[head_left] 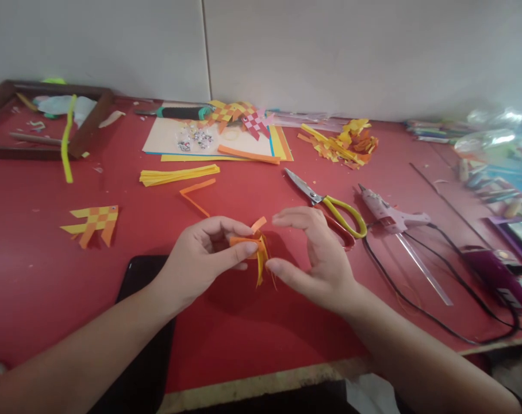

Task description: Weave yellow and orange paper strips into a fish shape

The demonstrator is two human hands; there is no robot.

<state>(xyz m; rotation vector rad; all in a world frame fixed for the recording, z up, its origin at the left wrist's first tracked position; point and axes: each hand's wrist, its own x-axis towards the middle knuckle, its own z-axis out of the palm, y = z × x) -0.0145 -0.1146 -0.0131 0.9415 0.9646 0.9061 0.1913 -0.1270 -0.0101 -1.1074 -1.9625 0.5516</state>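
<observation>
My left hand [218,247] pinches a small bundle of woven orange and yellow paper strips [260,247] between thumb and fingers. Some strip ends stick up and others hang down from it. Just to its right, my right hand [310,253] has its thumb and fingers apart, with the fingertips close to the strips and nothing visible between them. Behind my left hand lies a folded orange paper strip [196,195]. A finished-looking woven paper fish [98,220] in orange and yellow rests on the red table to the left.
Yellow-and-red-handled scissors [342,214] and a pink glue gun [390,215] with its cord lie to the right. Yellow strips [179,174], paper sheets [157,135] and a pile of scraps [356,144] sit farther back. A black flat object [134,345] is beneath my left forearm.
</observation>
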